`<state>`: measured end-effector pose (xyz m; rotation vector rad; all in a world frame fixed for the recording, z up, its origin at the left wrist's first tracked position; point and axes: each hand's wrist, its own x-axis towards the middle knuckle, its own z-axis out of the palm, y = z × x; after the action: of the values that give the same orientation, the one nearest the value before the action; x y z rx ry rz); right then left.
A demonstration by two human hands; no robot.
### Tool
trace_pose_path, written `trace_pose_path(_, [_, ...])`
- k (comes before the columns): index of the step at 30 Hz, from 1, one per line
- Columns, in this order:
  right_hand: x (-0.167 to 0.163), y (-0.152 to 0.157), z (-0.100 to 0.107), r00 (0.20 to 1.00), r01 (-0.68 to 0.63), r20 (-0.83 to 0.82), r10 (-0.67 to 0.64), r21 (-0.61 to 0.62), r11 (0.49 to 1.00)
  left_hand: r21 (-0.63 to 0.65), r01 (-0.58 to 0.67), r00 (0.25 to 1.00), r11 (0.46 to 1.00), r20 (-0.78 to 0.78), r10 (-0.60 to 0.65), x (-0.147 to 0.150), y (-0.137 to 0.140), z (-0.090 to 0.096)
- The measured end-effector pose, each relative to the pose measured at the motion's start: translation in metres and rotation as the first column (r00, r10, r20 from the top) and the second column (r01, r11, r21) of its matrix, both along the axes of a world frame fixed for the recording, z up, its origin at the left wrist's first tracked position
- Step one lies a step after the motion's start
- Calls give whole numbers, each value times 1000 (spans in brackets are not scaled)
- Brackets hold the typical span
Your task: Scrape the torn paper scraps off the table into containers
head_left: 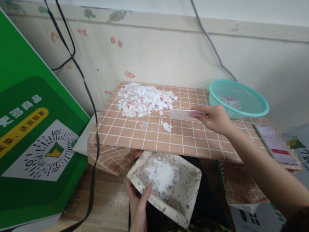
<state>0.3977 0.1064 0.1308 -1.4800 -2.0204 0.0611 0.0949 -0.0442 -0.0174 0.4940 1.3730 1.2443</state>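
Observation:
My left hand (140, 203) grips the near-left rim of a pale square bin with a floral pattern (187, 188), thumb over the edge. Torn white paper scraps (162, 178) lie inside it, and it is held tilted at the table's front edge. In my right hand (211, 117) is a flat white card (182, 114), pinched between thumb and fingers just above the tablecloth. A small clump of scraps (167, 126) lies just below the card. Farther back, a large heap of torn paper (143, 98) covers the table's rear left.
A brown checked cloth covers the table (198, 136). A turquoise plastic basket (212, 97) with some scraps stands at the back right, near a phone (275, 144) on the right edge. Black cables (90, 102) hang at left before a green sign (0, 77).

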Motion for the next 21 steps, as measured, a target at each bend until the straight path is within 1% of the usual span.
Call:
trace_pose_path(3, [-2, -2, -1, 1000, 1, -17, -1, 15, 1000, -15, 2, 1000, 1000, -14, -3, 0, 1, -2])
trace_pose_path(7, [-10, -8, -3, 998, -49, -43, 47, -32, 998, 2, 5, 999, 1000, -33, -5, 0, 1, -4])
trace_pose_path(11, [-16, -11, -2, 991, -121, -76, 114, -92, 988, -6, 0, 999, 1000, -35, 0, -1, 1, -4])
trace_pose_path(16, [-15, -11, 2, 992, -87, -95, 79, -83, 993, 17, 1, 999, 1000, -34, -1, -1, 0, -5])
trace_pose_path(19, [-10, -9, 3, 995, -95, -55, 89, -111, 989, 0, 5, 999, 1000, -38, -5, -1, 0, -6])
trace_pose_path(21, [-6, -6, 2, 998, -71, -10, 70, -96, 993, -5, 6, 999, 1000, -51, -7, -2, 1, -6])
